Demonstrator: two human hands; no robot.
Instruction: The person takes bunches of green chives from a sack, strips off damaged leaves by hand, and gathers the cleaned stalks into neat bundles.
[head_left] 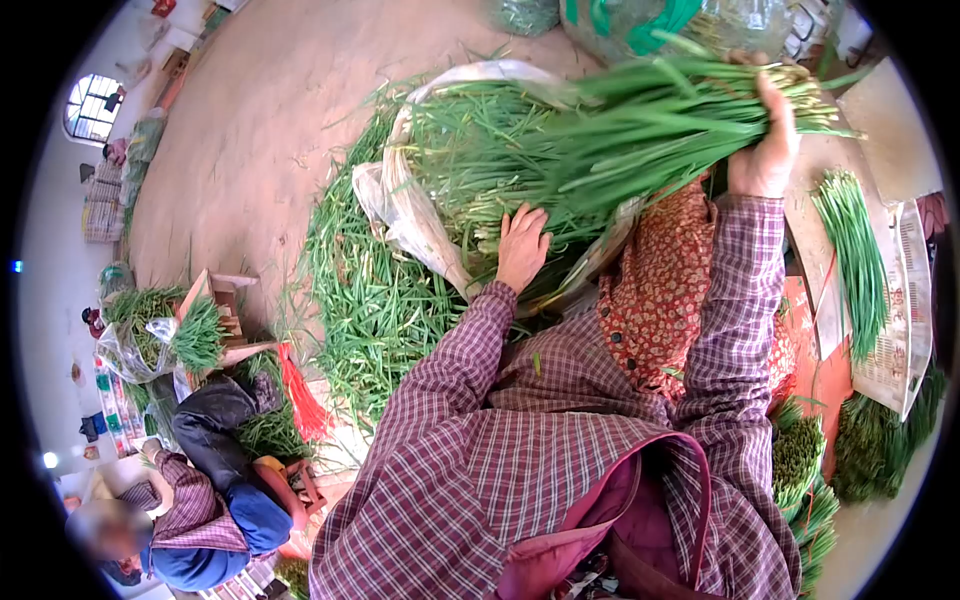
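Note:
My right hand (766, 150) is wrapped around a thick bunch of green chives (650, 128) near its pale cut ends, holding it up at the upper right. The leaves of the bunch hang leftward over an open clear plastic bag (405, 195), slightly blurred. Inside the bag lie more loose chives (480, 140). My left hand (522, 245) rests on those loose stalks near the bag's front edge, fingers stretched out and holding nothing visible.
Scattered trimmings (375, 310) heap on the floor around the bag. At right, a tidy chive bundle (852, 255) lies by a newspaper sheet (903, 310); more bundles (800, 460) stand below. A co-worker (190, 500) sits at lower left near red strings (302, 395).

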